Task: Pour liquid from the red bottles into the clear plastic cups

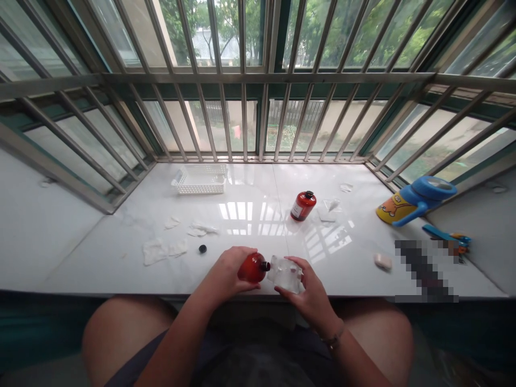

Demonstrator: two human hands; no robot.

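My left hand (231, 269) is wrapped round a red bottle (252, 268), which is tilted with its dark neck pointing right. A clear glass container (285, 274) is held in my right hand (308, 287), its left end close to the bottle's neck. Whether the two touch, I cannot tell. A small black cap (202, 249) lies on the white sill left of my left hand. Beyond my hands stands a second red bottle (304, 206) with a black top and a pale label.
White plastic basket (200, 186) at the back left. Crumpled tissues (163, 250) lie left. A blue and yellow cup (415, 201), a pinkish block (382, 262), blue-handled tools (445, 236) and a blurred-out item are at the right. Metal bars (262, 79) line the window.
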